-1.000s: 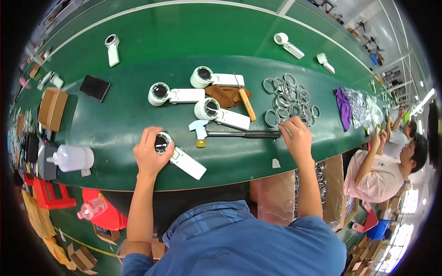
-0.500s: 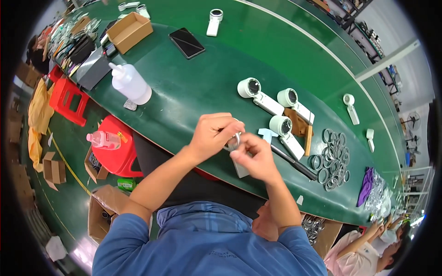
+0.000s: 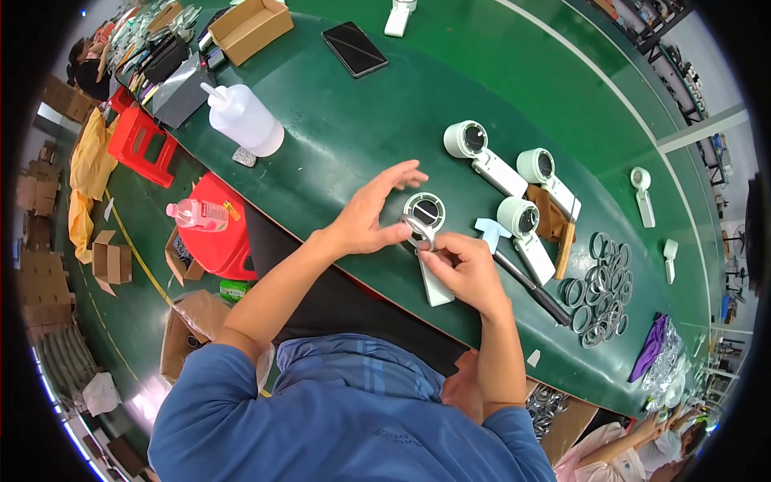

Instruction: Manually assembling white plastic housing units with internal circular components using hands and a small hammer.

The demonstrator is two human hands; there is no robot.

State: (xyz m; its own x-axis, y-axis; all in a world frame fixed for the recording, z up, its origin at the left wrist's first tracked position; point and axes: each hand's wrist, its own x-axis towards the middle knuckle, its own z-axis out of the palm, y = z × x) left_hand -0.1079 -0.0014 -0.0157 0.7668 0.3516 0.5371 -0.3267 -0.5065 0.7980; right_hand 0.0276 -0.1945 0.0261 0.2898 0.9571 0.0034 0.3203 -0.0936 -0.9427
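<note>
A thin grey ring (image 3: 428, 240) is pinched between the thumb and fingers of my right hand (image 3: 472, 277). My left hand (image 3: 365, 215) is open with its fingers spread, and the tip of its thumb lies against or very near the ring. Just beyond and below the ring lies a pale handheld fan (image 3: 436, 284) with a round dark-centred head; the ring and my fingers hide part of it. To the right, three similar fans (image 3: 499, 172) rest with their heads tilted up. A pile of grey rings (image 3: 602, 289) sits farther right.
A hammer-like tool (image 3: 530, 287) with a pale head and black handle lies right of my hand, near a wooden-handled tool (image 3: 565, 251) and brown cloth. A white squeeze bottle (image 3: 245, 120), a tablet (image 3: 354, 50) and a cardboard box (image 3: 251, 30) stand leftward. Red stools (image 3: 210, 241) are beside the table.
My left hand has let go of the ring and opened its fingers; my right hand keeps hold of it. The view has shifted, and the fan's head beneath now shows.
</note>
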